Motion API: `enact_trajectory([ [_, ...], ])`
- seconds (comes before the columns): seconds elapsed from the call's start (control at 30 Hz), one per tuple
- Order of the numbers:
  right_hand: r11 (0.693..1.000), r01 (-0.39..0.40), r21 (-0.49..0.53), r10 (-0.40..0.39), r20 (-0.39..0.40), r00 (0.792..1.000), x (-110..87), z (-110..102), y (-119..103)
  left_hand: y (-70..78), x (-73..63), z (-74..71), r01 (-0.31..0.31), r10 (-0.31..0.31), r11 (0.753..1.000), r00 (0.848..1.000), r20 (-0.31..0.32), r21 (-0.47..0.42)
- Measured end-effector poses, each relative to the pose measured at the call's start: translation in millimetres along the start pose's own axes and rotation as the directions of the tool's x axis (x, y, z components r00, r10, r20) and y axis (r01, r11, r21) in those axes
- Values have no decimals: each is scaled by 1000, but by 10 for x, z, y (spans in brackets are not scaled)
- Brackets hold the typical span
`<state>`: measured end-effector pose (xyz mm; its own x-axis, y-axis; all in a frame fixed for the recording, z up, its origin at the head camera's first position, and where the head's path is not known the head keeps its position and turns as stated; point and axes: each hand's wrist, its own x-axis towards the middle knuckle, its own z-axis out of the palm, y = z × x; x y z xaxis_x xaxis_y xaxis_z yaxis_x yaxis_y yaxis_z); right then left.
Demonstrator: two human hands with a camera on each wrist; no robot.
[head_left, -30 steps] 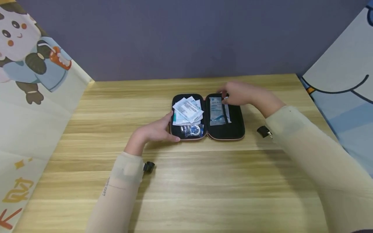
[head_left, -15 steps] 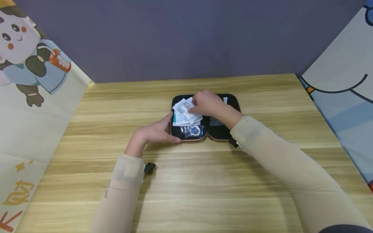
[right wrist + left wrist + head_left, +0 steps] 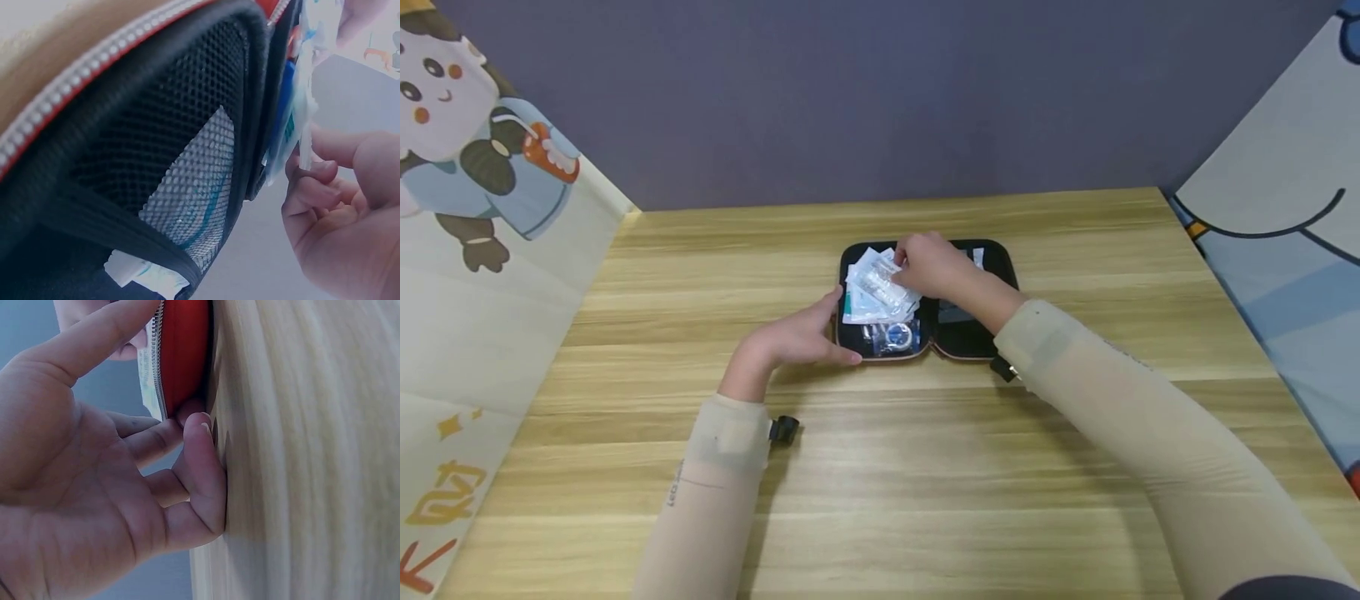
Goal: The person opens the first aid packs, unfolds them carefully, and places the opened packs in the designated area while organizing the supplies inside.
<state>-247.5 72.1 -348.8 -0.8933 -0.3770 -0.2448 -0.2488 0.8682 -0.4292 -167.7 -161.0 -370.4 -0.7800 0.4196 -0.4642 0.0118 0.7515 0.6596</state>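
Observation:
A black zip case [image 3: 966, 340] with a red outside, seen in the left wrist view, lies unfolded on the table. My left hand [image 3: 793, 337] holds its left edge, thumb at the front corner and bent fingers along the side. In the case's left half lies a pile of white and pale-blue sachets [image 3: 872, 304]. My right hand [image 3: 932, 267] reaches over the hinge and pinches the edge of a sachet [image 3: 305, 119] between thumb and fingers. A clear packet with a round blue-and-white item [image 3: 898, 337] lies in front of the pile.
Behind black mesh [image 3: 125, 156] in the case's right half sits another white packet [image 3: 197, 194], partly covered by my right arm in the head view. A dark wall panel [image 3: 880, 100] stands behind the wooden table [image 3: 880, 483], with printed panels at both sides.
My right hand has moved left from the mesh pocket in the right half to the sachet pile, and the top sachets have shifted slightly. The left hand stays at the case edge.

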Motion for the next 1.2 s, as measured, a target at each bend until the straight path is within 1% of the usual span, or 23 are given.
enact_trajectory([
  [0.1, 999, 27, 44, -26, -12, 1000, -35, -47, -4, -11, -8, -5, 0, 0, 1000, 1000, -5, -3],
  [0.2, 991, 48, 125, -45, -24, 999, -90, -132, 17, -20, -15, -7, 1, -1, 1000, 1000, -6, -9],
  [0.3, 971, 69, 230, -57, -55, 997, -176, -257, 81, -20, -20, -11, 3, -3, 1000, 1000, -5, -15],
  [0.4, 948, 76, 308, -44, -110, 993, -302, -394, 173, -19, -29, -11, 8, -8, 1000, 1000, -7, -13],
  [0.5, 933, 77, 352, -11, -185, 983, -456, -521, 284, -23, -27, -12, 8, -8, 1000, 1000, -9, -9],
  [0.57, 921, 84, 381, 10, -236, 972, -559, -590, 380, -26, -23, -12, 9, -9, 1000, 1000, -10, -6],
  [0.63, 902, 105, 419, 18, -280, 960, -650, -638, 504, -29, -17, -11, 10, -10, 1000, 1000, -9, -6],
  [0.7, 887, 114, 447, 32, -308, 951, -725, -663, 653, -27, -11, -9, 8, -8, 1000, 1000, -8, -6],
  [0.77, 882, 117, 457, 39, -317, 948, -769, -658, 812, -24, -12, -11, 8, -8, 1000, 1000, -8, -6],
  [0.8, 881, 109, 461, 44, -309, 950, -784, -646, 895, -21, -14, -11, 8, -8, 1000, 1000, -8, -6],
  [0.93, 906, 30, 422, 90, -260, 961, -837, -556, 1199, -16, -17, -11, 3, -3, 1000, 1000, -7, -7],
  [1.0, 914, 3, 405, 107, -247, 963, -848, -494, 1330, -16, -15, -10, -1, 1, 1000, 1000, -4, -10],
  [1.07, 918, -16, 397, 124, -248, 961, -848, -433, 1428, -19, -12, -7, -3, 3, 1000, 1000, -1, -9],
  [1.2, 908, -29, 418, 146, -252, 957, -815, -336, 1530, -6, -22, -1, 5, -5, 1000, 1000, -5, -10],
])
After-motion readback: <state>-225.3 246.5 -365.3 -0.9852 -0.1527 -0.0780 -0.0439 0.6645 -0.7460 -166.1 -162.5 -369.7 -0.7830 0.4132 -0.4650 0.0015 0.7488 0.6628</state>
